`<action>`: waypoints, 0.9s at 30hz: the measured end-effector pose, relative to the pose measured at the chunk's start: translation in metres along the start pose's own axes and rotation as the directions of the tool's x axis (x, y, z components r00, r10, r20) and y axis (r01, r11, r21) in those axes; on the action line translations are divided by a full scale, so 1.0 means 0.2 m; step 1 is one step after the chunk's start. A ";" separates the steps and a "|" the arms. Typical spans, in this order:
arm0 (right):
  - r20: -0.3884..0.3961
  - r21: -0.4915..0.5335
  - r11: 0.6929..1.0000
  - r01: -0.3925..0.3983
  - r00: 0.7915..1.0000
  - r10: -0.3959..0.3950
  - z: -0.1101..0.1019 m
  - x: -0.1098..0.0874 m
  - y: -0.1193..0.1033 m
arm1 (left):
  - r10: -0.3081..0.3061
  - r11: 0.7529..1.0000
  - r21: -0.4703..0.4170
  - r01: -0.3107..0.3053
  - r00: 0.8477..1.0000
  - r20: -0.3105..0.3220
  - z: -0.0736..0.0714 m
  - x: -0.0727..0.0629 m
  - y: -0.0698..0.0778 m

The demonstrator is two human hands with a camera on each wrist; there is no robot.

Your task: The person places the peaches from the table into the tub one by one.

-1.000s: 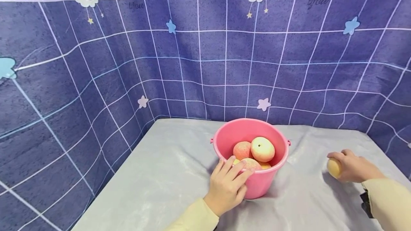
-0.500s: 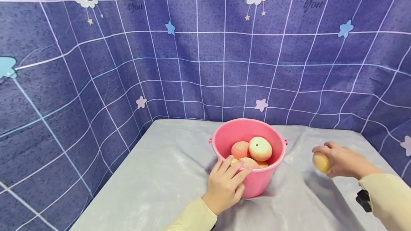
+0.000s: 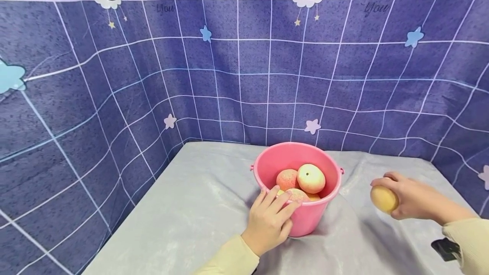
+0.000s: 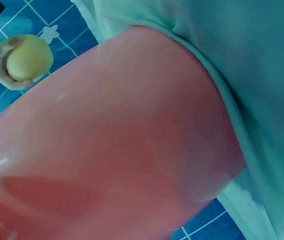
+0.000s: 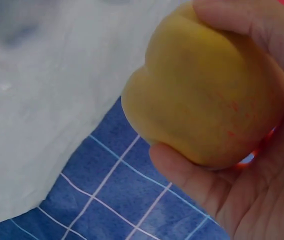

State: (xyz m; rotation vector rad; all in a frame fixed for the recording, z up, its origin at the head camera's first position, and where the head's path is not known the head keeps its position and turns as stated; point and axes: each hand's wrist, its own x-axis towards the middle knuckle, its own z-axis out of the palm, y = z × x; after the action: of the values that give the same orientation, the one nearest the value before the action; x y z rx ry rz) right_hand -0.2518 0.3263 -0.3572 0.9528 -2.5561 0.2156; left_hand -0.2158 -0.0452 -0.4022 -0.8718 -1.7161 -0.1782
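Note:
A pink bucket (image 3: 305,220) stands upright on the sheet, with several fruits inside. A pale yellow-pink fruit (image 3: 311,178) lies on top beside a redder one (image 3: 287,180); a speckled fruit (image 3: 296,195) sits by the near rim. The left hand (image 3: 269,226) grips that rim, fingers hooked over it and thumb on the outer wall. To the right of the bucket, the right hand (image 3: 414,198) holds a yellow peach (image 3: 383,199) above the sheet. In the right wrist view, thumb and fingers curl round the peach (image 5: 207,95), whose groove and red specks show.
A wrinkled grey-white sheet (image 3: 183,207) covers the table. Behind and to the left hangs a blue curtain (image 3: 244,84) with white grid lines, clouds and stars. The bucket has small handle knobs (image 3: 341,171) at its sides.
The right hand has lifted the peach off the sheet and brought it left, nearer the bucket. Over the last half second it has stayed almost in place. The left hand keeps its place on the rim.

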 end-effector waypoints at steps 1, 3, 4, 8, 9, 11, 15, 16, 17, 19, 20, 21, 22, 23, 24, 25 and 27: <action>-0.021 -0.005 1.000 0.030 0.999 -0.030 0.00 0.00 0.00 | 0.000 1.000 -0.002 0.000 1.000 -0.002 0.00 0.00 0.00; -0.061 -0.008 0.997 0.077 0.995 -0.078 0.00 -0.01 0.00 | -0.002 1.000 -0.002 0.002 1.000 -0.006 0.00 0.00 0.00; -0.083 -0.010 0.995 0.100 0.991 -0.101 0.00 -0.01 0.00 | -0.001 1.000 -0.001 0.001 1.000 -0.008 0.00 0.00 0.00; -0.136 0.019 0.990 0.141 0.981 -0.137 0.01 -0.04 -0.01 | -0.001 1.000 0.004 0.001 1.000 -0.002 -0.01 0.00 0.00; -0.142 0.025 0.989 0.146 0.980 -0.141 0.01 -0.05 -0.02 | 0.000 1.000 0.006 0.000 1.000 0.002 -0.01 0.00 0.00; -0.138 0.042 0.988 0.152 0.980 -0.145 0.02 -0.07 -0.03 | 0.001 1.000 0.009 -0.001 1.000 0.008 -0.01 0.00 0.00; -0.136 0.039 0.986 0.160 0.979 -0.154 0.02 -0.09 -0.04 | 0.001 1.000 0.009 -0.001 1.000 0.010 -0.01 0.00 0.00; -0.138 0.037 0.986 0.162 0.978 -0.156 0.02 -0.09 -0.04 | 0.001 1.000 0.008 -0.001 1.000 0.010 -0.01 0.00 0.01; -0.139 0.032 0.986 0.161 0.978 -0.155 0.02 -0.09 -0.04 | 0.001 1.000 0.007 -0.001 1.000 0.010 -0.01 0.00 0.01; -0.134 0.023 0.988 0.155 0.979 -0.151 0.00 -0.09 -0.04 | 0.001 1.000 0.004 -0.001 1.000 0.009 -0.01 0.00 0.01; -0.130 0.022 0.988 0.154 0.980 -0.150 -0.01 -0.09 -0.04 | 0.002 1.000 0.005 -0.002 1.000 0.008 -0.01 0.00 0.01; -0.127 0.021 0.987 0.158 0.980 -0.154 -0.01 -0.08 -0.04 | 0.003 1.000 0.005 -0.003 1.000 0.008 0.00 0.00 0.01; -0.123 0.024 0.986 0.162 0.980 -0.158 -0.02 -0.08 -0.04 | 0.003 1.000 0.006 -0.003 1.000 0.007 0.00 0.00 0.01; -0.116 0.024 0.986 0.167 0.980 -0.164 -0.03 -0.07 -0.05 | 0.003 1.000 0.007 -0.003 1.000 0.005 0.00 0.00 0.01; -0.109 0.029 0.984 0.174 0.979 -0.170 -0.04 -0.06 -0.05 | 0.002 1.000 0.008 -0.002 1.000 0.004 0.00 0.00 0.01; -0.100 0.034 0.983 0.179 0.980 -0.175 -0.05 -0.04 -0.05 | 0.001 1.000 0.009 -0.001 1.000 0.004 0.00 0.00 0.00; -0.078 0.039 0.982 0.184 0.980 -0.181 -0.08 -0.02 -0.06 | 0.002 1.000 0.010 -0.002 1.000 0.009 0.00 0.00 0.00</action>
State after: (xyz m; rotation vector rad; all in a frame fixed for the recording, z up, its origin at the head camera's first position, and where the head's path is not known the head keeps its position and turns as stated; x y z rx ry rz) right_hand -0.2360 0.3230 -0.3440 1.1671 -2.3883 0.2529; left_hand -0.2154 -0.0454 -0.4029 -0.8676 -1.7228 -0.1643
